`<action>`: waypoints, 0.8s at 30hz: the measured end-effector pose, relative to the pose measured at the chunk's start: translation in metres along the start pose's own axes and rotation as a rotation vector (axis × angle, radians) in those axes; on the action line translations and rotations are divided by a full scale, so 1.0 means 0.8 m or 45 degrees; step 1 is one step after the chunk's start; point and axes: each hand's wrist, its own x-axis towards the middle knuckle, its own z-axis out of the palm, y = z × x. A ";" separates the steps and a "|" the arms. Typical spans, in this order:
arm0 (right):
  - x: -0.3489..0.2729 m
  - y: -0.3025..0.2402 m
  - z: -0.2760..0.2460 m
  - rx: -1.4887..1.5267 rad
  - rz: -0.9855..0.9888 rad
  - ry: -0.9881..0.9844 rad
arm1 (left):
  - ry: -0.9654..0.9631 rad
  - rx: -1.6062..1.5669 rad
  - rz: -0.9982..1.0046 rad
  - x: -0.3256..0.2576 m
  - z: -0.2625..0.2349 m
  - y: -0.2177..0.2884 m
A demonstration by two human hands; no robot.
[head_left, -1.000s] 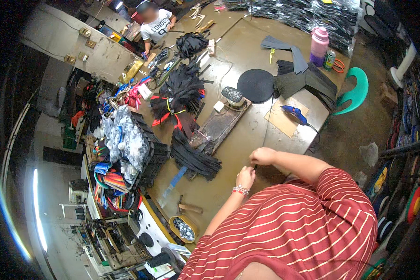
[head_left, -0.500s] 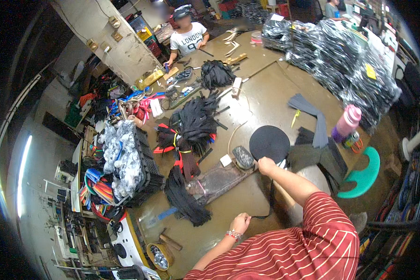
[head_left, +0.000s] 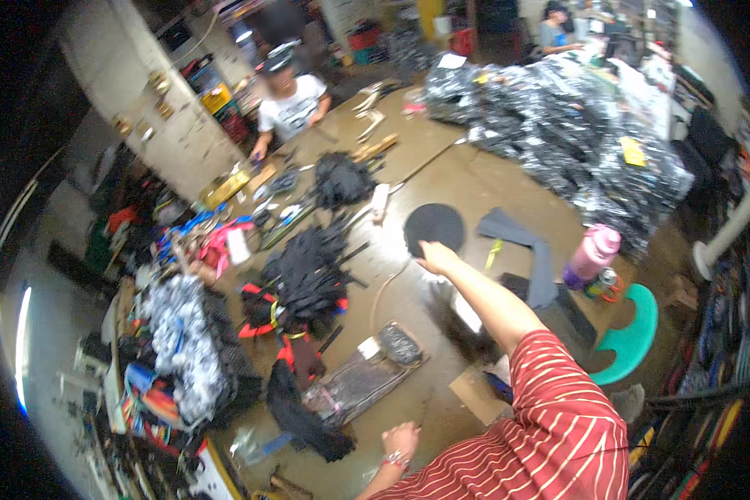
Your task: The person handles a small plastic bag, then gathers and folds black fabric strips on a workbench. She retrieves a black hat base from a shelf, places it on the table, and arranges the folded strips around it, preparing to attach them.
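A flat round roll of black strap (head_left: pixel 435 227) lies on the table ahead of me. My right hand (head_left: pixel 433 257) reaches out to its near edge, with the fingers closed on the rim. My left hand (head_left: pixel 401 440) is low and close to my body, its fingers curled together. A thin, dark, blurred length, seemingly strap, shows at its fingertips. To the left of my right arm, a worn flat board (head_left: pixel 362 379) carries a dark wrapped lump (head_left: pixel 400 343). A bundle of black straps (head_left: pixel 296 412) lies across the board's left end.
Black strap bundles (head_left: pixel 304 271) lie left of centre. Grey fabric strips (head_left: pixel 529 250), a pink bottle (head_left: pixel 592 254) and a green curved piece (head_left: pixel 629 333) are at right. Plastic-wrapped stacks (head_left: pixel 542 125) line the far right. Another person (head_left: pixel 290 104) works across the table.
My right hand and the black roll have moved away from me, farther from the board and wrapped lump. The strap stretched near my left hand shows less now. The whole view has shifted.
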 end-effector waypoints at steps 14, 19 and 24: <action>-0.440 -0.297 -0.491 -0.780 -0.834 0.744 | -0.574 -0.058 0.005 -0.171 0.074 -0.185; -0.644 -0.246 -0.452 -0.892 -0.062 0.907 | -0.019 -0.640 0.089 -0.218 0.090 -0.215; -0.844 -0.162 -0.483 -0.658 0.464 1.023 | -0.703 -0.188 0.348 -0.237 0.115 -0.247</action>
